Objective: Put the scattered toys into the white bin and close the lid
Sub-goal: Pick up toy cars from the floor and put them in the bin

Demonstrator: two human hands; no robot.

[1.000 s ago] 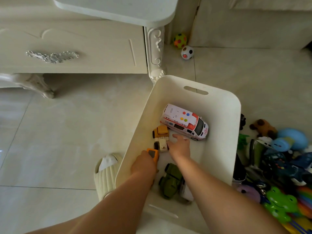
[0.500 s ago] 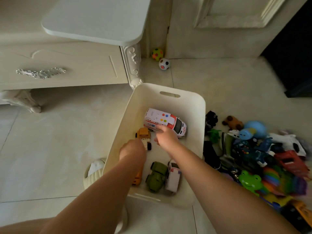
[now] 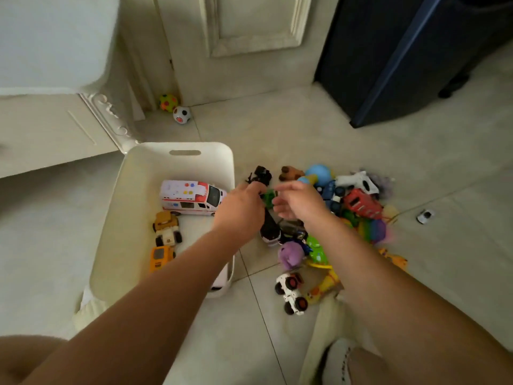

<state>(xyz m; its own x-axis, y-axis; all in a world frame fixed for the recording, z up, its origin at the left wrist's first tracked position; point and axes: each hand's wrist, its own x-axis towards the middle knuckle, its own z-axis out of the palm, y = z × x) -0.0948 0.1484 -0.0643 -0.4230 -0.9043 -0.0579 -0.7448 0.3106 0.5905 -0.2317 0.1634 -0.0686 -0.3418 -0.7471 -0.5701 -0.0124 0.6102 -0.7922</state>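
Beside rounded white bin (image 3: 138, 190), perhaps plastic toys (image 3: 361, 202)

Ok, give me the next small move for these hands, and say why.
Probably close on the small green toy and carry it left into the white bin. Both the left hand and right hand meet at it beside the bin, though blur hides any grip; the toy pile lies on the floor.

a room in a home: pale tiled floor (image 3: 305, 134), a cream carved cabinet (image 3: 50, 126) left of the white bin (image 3: 144, 176), a panelled door (image 3: 249, 29) and two small balls (image 3: 181, 114) behind the bin, a heap of toys (image 3: 361, 202) right of it.
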